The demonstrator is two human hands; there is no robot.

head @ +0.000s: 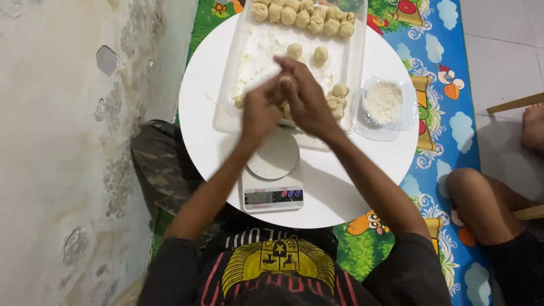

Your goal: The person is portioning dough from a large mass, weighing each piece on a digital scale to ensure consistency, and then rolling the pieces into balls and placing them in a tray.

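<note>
Both hands, left hand (259,113) and right hand (306,99), press together around a dough ball (286,83) above a clear plastic tray (356,62) on the round white table (198,113); finished balls line the tray's far edge. A kitchen scale (273,184) sits just below the hands; a flour cup (385,103) stands beside the tray.

Round white table on a bright cartoon-print floor mat

The round white table (198,113) stands on a floor mat (447,130) printed with clouds, birds and greenery in blue and green, which lies over a pale tiled floor (504,51). Directly on the table lie three things: a clear rectangular plastic tray (249,62) toward the far side, dusted with flour; a small clear tub of white flour (385,105) touching the tray's right edge; and a white digital kitchen scale (273,181) at the near edge, its round platform just beside the tray's near rim.
</note>
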